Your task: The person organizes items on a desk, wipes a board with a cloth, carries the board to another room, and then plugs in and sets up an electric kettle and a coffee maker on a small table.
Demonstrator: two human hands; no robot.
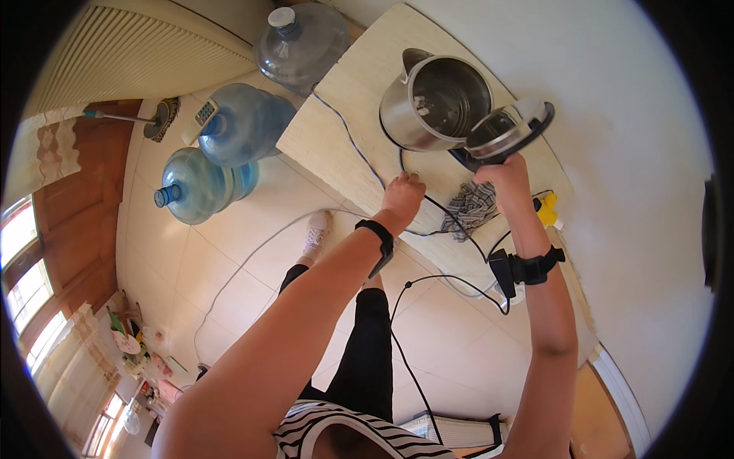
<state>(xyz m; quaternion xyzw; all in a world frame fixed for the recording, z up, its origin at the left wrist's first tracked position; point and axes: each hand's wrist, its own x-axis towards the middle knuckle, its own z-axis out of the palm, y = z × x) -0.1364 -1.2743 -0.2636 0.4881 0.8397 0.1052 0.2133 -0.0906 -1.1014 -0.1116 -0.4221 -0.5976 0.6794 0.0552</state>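
A stainless-steel electric kettle (395,115) stands on the pale tabletop (344,109), its hinged lid (504,132) tipped back towards the wall. Its inside is visible, with pale patches low down that may be reflections. My right hand (507,181) is closed around the black kettle handle (463,159), just under the raised lid. In front of the kettle, my left hand (404,195) is low over the table with its fingers curled down. A black power cord (456,221) runs to this hand from both sides; whether the fingers grip it is hidden.
A crumpled striped cloth (470,207) lies beside the cord. Near the wall is a yellow plug adapter (549,211). Large blue water bottles (198,183) lie on the floor left of the table; a clear one (304,49) stands behind. A thin grey cable (246,261) crosses the tiles.
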